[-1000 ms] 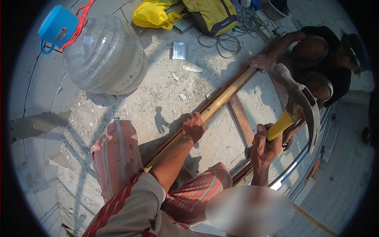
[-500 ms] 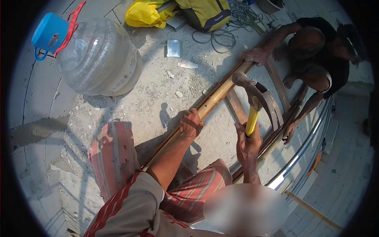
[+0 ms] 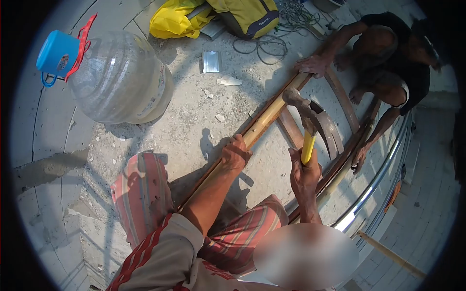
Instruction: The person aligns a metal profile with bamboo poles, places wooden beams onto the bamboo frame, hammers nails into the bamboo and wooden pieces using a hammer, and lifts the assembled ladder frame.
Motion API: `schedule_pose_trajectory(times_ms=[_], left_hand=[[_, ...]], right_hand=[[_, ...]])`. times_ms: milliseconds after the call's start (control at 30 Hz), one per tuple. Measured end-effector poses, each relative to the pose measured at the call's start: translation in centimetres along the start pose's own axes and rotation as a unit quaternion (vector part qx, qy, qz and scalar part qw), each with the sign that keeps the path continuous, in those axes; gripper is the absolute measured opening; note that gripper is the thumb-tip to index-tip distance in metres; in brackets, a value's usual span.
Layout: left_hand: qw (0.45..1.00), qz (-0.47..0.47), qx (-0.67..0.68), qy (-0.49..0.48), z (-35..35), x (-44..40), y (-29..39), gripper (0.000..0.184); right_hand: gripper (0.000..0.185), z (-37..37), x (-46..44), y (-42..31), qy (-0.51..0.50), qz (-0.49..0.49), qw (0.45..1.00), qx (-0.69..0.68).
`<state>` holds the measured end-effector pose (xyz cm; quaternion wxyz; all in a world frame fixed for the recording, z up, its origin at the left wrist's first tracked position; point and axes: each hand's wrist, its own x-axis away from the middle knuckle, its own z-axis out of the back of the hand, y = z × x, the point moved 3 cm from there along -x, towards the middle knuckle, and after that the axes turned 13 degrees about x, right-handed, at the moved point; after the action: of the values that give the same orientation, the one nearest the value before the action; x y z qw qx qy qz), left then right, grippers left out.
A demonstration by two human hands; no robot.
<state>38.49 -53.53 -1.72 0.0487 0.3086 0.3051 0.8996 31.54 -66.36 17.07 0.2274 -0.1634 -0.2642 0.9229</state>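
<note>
My right hand (image 3: 305, 175) is wrapped round the yellow handle of a claw hammer (image 3: 310, 116), raised with its rusty metal head uppermost. The long wooden rail (image 3: 266, 119) of a ladder-like frame runs diagonally in front of me. My left hand (image 3: 236, 154) is closed round that rail, about midway along it. Flat wooden crosspieces (image 3: 291, 128) join it to a second rail (image 3: 335, 182) on the right. A co-worker (image 3: 388, 58) crouches at the far end, one hand on each rail.
A large clear water jug (image 3: 121, 80) lies at the left with a blue cup (image 3: 57, 52) beside its top. Beyond are a yellow bag (image 3: 252, 19), tangled rope (image 3: 296, 24) and a small metal piece (image 3: 211, 62). Shiny metal pipes (image 3: 369, 194) lie along the right edge.
The view has shifted slightly. The hammer has moved a little, still raised in my right hand. My left hand keeps its place on the rail, and the co-worker's hands stay on the frame.
</note>
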Motion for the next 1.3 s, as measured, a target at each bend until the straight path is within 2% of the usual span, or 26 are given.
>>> schedule_pose_trajectory(times_ms=[67,133,200,233,267,300,333,400,467,500,567,600,667,700,733,800,833,933,1000,1033,1100,1200,1300], left_hand=[[0.999,-0.024,-0.021,0.019,-0.7,-0.6,-0.7,0.06],[0.997,-0.051,-0.04,0.032,-1.2,-0.4,-1.0,0.063],[0.998,-0.057,0.022,0.006,-0.5,-0.3,-0.8,0.052],[0.998,-0.06,0.022,0.011,0.0,0.0,-0.8,0.052],[0.998,-0.054,0.02,-0.011,-0.1,1.0,-0.8,0.052],[0.998,-0.054,0.022,-0.014,0.4,-0.3,-0.2,0.052],[0.998,-0.05,0.025,-0.002,0.9,-1.4,0.1,0.052],[0.999,-0.044,0.02,0.005,0.0,0.1,-0.2,0.055],[0.999,-0.029,0.004,-0.024,-0.3,-0.2,-0.5,0.056],[0.999,-0.028,0.006,-0.016,-0.3,-0.5,-0.4,0.056],[1.0,-0.028,0.004,-0.012,-0.5,-0.6,-0.8,0.055],[0.999,-0.034,0.011,-0.013,-0.6,-0.5,-0.9,0.055],[0.999,-0.05,0.019,-0.003,-0.3,-1.2,-0.7,0.054],[0.998,-0.062,0.007,0.009,-0.6,-1.1,-0.8,0.056],[0.997,-0.077,-0.009,0.019,-0.8,-0.7,-1.0,0.058],[0.997,-0.058,-0.042,0.025,-1.0,-0.4,-1.5,0.056],[0.997,-0.069,-0.027,0.013,-1.1,1.1,-1.5,0.054],[0.996,-0.09,-0.006,0.025,-0.6,-0.2,-0.9,0.055],[0.993,-0.112,-0.003,0.047,-0.6,-0.2,-0.8,0.056],[0.992,-0.123,-0.01,0.037,-0.3,-0.2,-0.3,0.056],[1.0,-0.027,-0.008,-0.002,0.0,-0.4,0.0,0.058],[0.999,-0.049,-0.008,0.003,-0.6,-0.6,-0.6,0.061],[0.998,-0.056,-0.033,0.014,-0.7,-0.7,-0.3,0.056]], right_hand=[[0.022,1.2,-0.4,-0.9,0.067,-0.02,0.997,-0.044],[0.02,0.6,1.2,0.5,0.06,-0.044,0.997,-0.033],[0.02,-3.7,3.1,4.0,-0.016,0.072,0.993,0.087],[0.02,-6.1,3.5,6.2,-0.15,-0.017,0.972,0.181],[0.019,-7.1,4.7,7.8,-0.281,-0.116,0.914,0.27],[0.026,-6.6,4.9,7.4,-0.257,-0.084,0.928,0.258],[0.025,-5.6,4.4,5.5,-0.195,-0.022,0.958,0.21],[0.021,-3.8,3.2,3.7,-0.186,-0.031,0.966,0.178],[0.018,-1.6,1.6,1.3,-0.042,0.045,0.996,0.069],[0.017,-1.1,0.8,0.2,0.005,0.039,0.999,-0.015],[0.017,-0.6,1.1,-0.1,0.061,0.058,0.996,-0.043],[0.017,-1.5,2.5,1.6,0.061,0.056,0.996,-0.042],[0.019,-5.7,4.8,6.6,-0.078,0.009,0.984,0.162],[0.017,-7.0,5.0,7.9,-0.27,-0.05,0.916,0.291],[0.02,-6.8,4.8,7.6,-0.234,-0.099,0.933,0.256],[0.023,-5.1,4.1,5.4,-0.163,-0.062,0.965,0.194],[0.024,-3.7,5.1,4.5,-0.164,-0.095,0.967,0.172],[0.026,-2.1,2.9,3.7,-0.102,-0.096,0.981,0.137],[0.025,0.0,3.0,3.1,0.01,-0.123,0.99,0.071],[0.023,0.7,3.5,3.3,-0.018,-0.182,0.978,0.098],[0.022,1.9,5.3,3.9,0.0,-0.202,0.975,0.094],[0.022,3.2,8.3,4.4,0.026,-0.226,0.972,0.063],[0.024,3.8,11.9,5.6,0.008,-0.307,0.949,0.064]])
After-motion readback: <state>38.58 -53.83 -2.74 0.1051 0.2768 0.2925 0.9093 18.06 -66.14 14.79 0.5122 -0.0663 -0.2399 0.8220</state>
